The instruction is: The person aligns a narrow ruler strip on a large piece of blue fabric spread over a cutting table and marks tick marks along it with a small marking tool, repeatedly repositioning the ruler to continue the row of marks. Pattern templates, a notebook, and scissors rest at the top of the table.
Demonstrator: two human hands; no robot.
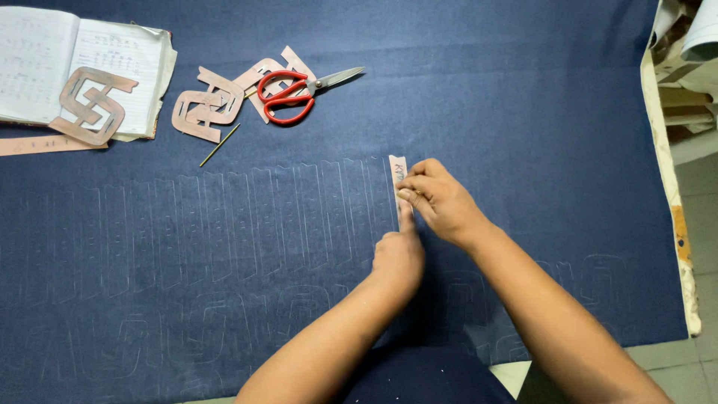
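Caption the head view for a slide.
Both hands, left hand and right hand, press a narrow template strip on chalk-marked navy fabric.

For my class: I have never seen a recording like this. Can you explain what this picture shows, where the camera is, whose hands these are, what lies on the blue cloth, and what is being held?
There is no machine here. The single picture comes from a camera worn on a person's head, looking down at their own two bare hands. The left hand presses a narrow card strip flat on the dark blue cloth. The right hand rests at the strip's upper part, fingers pinched there; whether they hold a marking tool is too small to tell. Faint pale outlines in rows already cover the cloth. Farther away lie red-handled scissors, cut-out card templates, a thin pencil-like stick, and an open notebook with another template on it.
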